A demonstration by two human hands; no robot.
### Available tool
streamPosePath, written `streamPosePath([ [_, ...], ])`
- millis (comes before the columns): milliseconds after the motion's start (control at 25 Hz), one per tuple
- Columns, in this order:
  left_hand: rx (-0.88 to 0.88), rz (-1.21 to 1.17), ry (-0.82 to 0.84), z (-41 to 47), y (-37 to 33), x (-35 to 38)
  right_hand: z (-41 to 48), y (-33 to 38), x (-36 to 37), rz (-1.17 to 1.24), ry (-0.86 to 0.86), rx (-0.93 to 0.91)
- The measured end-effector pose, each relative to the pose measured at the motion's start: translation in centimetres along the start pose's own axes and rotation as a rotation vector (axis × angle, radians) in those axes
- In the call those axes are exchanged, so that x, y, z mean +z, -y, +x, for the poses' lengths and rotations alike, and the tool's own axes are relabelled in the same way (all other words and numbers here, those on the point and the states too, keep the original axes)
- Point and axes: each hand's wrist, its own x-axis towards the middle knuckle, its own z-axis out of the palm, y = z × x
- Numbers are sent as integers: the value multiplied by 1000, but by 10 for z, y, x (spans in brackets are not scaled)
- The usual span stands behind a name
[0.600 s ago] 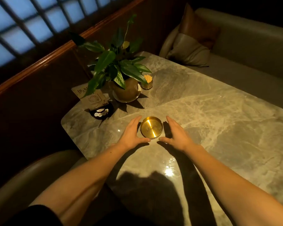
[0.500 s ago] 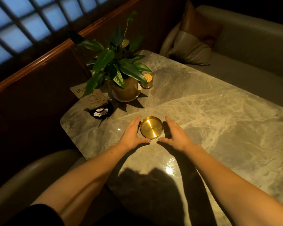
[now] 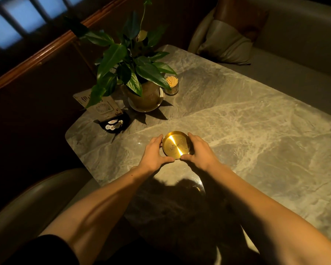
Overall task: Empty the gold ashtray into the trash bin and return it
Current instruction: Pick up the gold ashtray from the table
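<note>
The gold ashtray (image 3: 175, 145), round and shiny, sits on the marble table (image 3: 246, 134) near its left end. My left hand (image 3: 154, 152) cups its left side and my right hand (image 3: 200, 150) cups its right side, fingers and thumbs pressed against the rim. A few specks lie on the tray's bright bottom. No trash bin is in view.
A potted plant (image 3: 139, 81) in a round vase stands behind the ashtray, with a toothpick holder (image 3: 172, 86) to its right and a card stand (image 3: 111, 119) on a black base to its left. Padded seats with cushions (image 3: 227, 39) surround the table.
Both hands have closed in from a small gap on each side and now grip the ashtray's rim. The ashtray stays at the same spot on the table.
</note>
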Motion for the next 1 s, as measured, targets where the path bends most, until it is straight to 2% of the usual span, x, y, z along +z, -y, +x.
streamPosePath([
  [280,92,23,-45,-11,-1,-9,-10,1,-8,60,-6,-48],
  [640,224,-80,-71,-39,-54,-4,-65,-15,-43,162,-201,-92],
  [1000,408,-185,72,-79,-125,28,-170,-42,-96,268,-420,-69],
])
